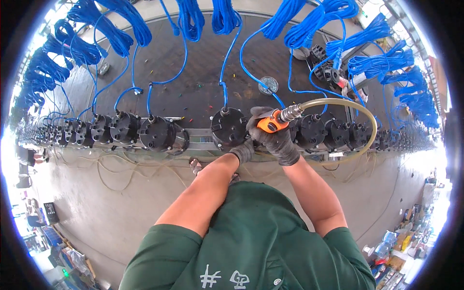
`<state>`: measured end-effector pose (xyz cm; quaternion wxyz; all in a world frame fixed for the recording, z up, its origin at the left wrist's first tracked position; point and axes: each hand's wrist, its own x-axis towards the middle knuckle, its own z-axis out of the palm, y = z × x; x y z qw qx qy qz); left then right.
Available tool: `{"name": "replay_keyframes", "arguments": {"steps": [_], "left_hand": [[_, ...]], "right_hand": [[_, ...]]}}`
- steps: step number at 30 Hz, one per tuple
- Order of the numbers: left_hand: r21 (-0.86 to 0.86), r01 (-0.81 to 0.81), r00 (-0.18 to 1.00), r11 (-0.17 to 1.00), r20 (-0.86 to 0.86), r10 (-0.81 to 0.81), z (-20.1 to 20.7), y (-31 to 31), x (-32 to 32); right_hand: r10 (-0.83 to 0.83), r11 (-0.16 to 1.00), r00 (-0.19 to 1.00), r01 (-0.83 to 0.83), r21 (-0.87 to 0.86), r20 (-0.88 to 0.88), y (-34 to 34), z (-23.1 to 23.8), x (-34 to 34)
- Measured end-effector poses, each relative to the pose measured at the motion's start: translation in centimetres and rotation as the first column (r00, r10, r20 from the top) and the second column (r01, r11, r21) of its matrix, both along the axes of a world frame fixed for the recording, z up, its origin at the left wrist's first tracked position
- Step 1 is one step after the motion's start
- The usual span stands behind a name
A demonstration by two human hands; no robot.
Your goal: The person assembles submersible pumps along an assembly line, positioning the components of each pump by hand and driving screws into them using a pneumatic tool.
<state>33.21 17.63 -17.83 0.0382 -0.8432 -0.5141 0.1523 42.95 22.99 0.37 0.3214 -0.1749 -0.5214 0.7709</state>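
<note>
My right hand (281, 147), in a dark grey glove, is wrapped round an orange air tool (273, 123). A metal coupling (291, 113) joins the tool to a clear yellowish hose (365, 108), which loops out to the right. Beside it, my gloved left hand (243, 151) is at the near right edge of a black round housing (228, 126); its fingers are mostly hidden behind the right hand. A blue cable (224, 92) runs up from the top of this housing. The tool's working tip cannot be made out.
More black housings (157, 134) stand in a long row to both sides. Coiled blue cables (191, 19) hang beyond the dark work surface (193, 72). A round metal dish (268, 85) and small coloured bits lie on it. Loose hoses (130, 169) trail below the row.
</note>
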Motion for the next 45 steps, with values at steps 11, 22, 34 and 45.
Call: {"name": "replay_keyframes", "arguments": {"steps": [11,22,34,45], "left_hand": [[0.045,0.058,0.991,0.997,0.117,-0.063,0.1,-0.3,0.0],[0.071,0.128,0.974,0.989,0.178,-0.139,0.2,-0.4,0.5],[-0.329,0.102,0.909,0.939,0.415,0.046,1.3,-7.5,-3.9],[-0.49,-0.672,-0.072,0.556,0.789,0.61,-3.9,-9.1,-14.9]], "right_hand": [[0.004,0.997,0.994,-0.013,0.079,0.112,0.0,1.7,-0.6],[-0.042,0.969,0.99,0.008,0.246,0.136,-0.1,0.1,-1.7],[0.041,0.939,0.942,-0.15,0.309,0.333,-0.1,1.4,-1.9],[-0.097,0.841,0.923,-0.125,0.527,0.373,-0.8,3.0,-3.7]]}}
